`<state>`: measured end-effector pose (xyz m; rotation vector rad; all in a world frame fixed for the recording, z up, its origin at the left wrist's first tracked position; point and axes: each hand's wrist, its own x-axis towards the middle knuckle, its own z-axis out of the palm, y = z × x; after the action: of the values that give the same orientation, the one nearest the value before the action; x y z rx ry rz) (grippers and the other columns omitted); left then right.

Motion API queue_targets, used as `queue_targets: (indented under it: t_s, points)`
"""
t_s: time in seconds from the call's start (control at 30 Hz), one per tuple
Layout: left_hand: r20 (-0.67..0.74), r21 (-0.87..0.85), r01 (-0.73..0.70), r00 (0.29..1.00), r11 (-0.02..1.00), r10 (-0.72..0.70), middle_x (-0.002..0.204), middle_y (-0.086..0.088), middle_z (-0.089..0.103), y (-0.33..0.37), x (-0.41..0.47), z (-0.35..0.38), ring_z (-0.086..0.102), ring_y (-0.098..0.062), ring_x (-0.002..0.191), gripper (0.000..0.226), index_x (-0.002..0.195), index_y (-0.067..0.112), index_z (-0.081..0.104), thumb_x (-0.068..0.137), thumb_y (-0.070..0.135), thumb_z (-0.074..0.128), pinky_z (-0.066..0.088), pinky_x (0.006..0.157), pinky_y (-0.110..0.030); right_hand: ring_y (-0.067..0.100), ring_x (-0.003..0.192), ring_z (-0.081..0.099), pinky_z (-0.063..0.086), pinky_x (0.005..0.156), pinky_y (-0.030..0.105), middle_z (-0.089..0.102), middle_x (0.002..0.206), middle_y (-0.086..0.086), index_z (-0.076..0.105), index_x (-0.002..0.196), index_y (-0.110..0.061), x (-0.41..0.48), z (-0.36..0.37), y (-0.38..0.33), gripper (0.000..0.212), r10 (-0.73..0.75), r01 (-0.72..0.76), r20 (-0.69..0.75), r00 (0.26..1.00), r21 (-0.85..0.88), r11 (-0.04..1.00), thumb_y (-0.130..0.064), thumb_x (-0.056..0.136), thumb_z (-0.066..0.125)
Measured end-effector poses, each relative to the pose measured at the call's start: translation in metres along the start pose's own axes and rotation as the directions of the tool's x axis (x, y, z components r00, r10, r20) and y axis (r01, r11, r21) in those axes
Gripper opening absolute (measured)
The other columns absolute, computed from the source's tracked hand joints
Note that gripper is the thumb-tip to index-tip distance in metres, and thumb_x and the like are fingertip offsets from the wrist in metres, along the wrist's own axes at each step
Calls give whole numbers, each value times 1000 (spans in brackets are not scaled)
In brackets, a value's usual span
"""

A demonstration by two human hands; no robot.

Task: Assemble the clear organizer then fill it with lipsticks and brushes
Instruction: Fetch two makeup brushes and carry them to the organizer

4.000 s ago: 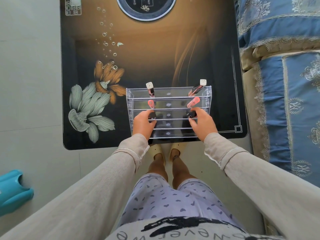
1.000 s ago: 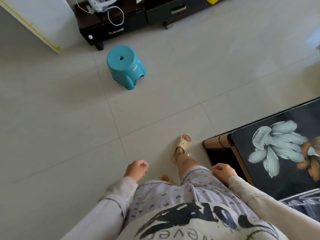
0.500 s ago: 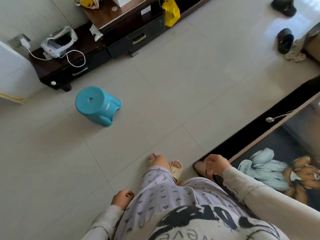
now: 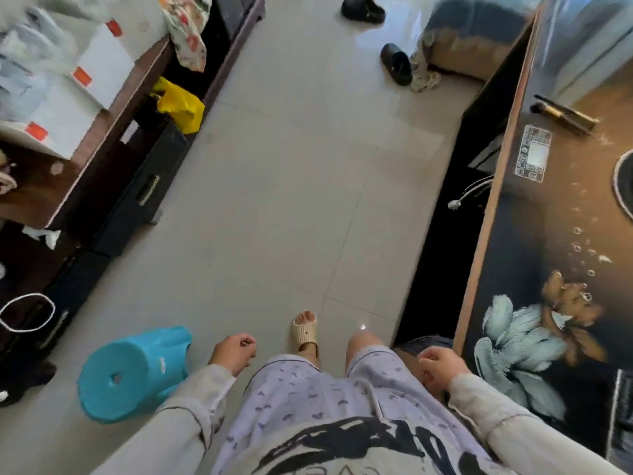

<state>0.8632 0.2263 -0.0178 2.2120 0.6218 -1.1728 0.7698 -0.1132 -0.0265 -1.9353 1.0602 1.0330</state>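
Both of my hands hang at my sides with fingers loosely curled and nothing in them: my left hand (image 4: pixel 234 351) is over the floor, and my right hand (image 4: pixel 440 368) is beside the near corner of the dark flower-printed table (image 4: pixel 534 234). Two makeup brushes with gold handles (image 4: pixel 561 114) lie on the table's far end. A clear edge at the frame's right border (image 4: pixel 621 406) may be the organizer; the rest of it and the lipsticks are out of view.
A turquoise plastic stool (image 4: pixel 133 375) stands on the tiled floor by my left leg. A dark low cabinet (image 4: pixel 113 186) with clutter and a yellow bag (image 4: pixel 180 108) runs along the left. Black slippers (image 4: pixel 395 68) lie ahead near a blue-covered sofa (image 4: pixel 479 36).
My hands have left the organizer and dropped to my sides. I have turned away from the table's front and now face along its left side; the stool is now close at my left.
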Motion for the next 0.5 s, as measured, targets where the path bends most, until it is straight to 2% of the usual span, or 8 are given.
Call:
queue_targets:
  t_s: [0.1,0.17,0.23,0.33,0.4,0.43,0.5]
  points:
    - [11,64,-78,997,995,77,64,-8,54,53,32,-40,44,-13,42,35,59,19,50,86,-2,49,27,48,-21,26,96,60,38,70,23,68,107,15,67,103,-4,-2,4,-11,22,85,-84,-7,996,77,993,-10,89,50]
    - [24,125,-124,992,984,122,60,-3,53,87,45,-56,46,-8,36,35,59,20,50,86,-2,49,27,48,-20,29,110,57,38,79,25,64,118,14,65,108,-5,-2,3,-18,25,148,-146,-5,989,133,980,-12,92,48]
    - [28,156,-160,987,975,157,61,0,54,119,55,-63,49,-2,32,33,60,20,51,85,-2,48,30,49,-20,29,106,56,41,82,27,64,119,14,65,109,-6,1,1,-25,24,187,-183,1,982,193,964,-13,93,48]
    - [75,193,-192,981,962,180,63,0,55,156,66,-63,48,3,26,28,66,18,53,85,-2,48,35,43,-16,22,85,54,41,70,24,66,108,13,65,104,-6,13,-11,-39,20,217,-210,0,976,258,943,-8,88,54]
    - [120,251,-196,978,948,170,65,-4,55,175,75,-57,50,-2,34,28,65,17,53,85,-2,48,36,41,-14,19,78,53,42,60,21,64,95,10,65,104,-4,24,-25,-51,20,226,-220,15,974,283,934,-5,86,55]
    - [134,272,-190,978,943,158,67,-6,56,183,81,-53,52,-9,43,31,62,19,52,86,-1,48,38,46,-18,18,78,53,42,61,20,62,93,8,64,104,-5,32,-35,-58,20,217,-214,20,976,280,936,-5,86,55]
    - [168,323,-175,978,930,125,76,-13,60,197,89,-48,51,-20,59,29,64,19,56,86,1,49,45,64,-26,18,82,53,42,73,21,61,95,7,64,105,-7,48,-60,-74,20,189,-186,17,982,272,944,-6,87,56]
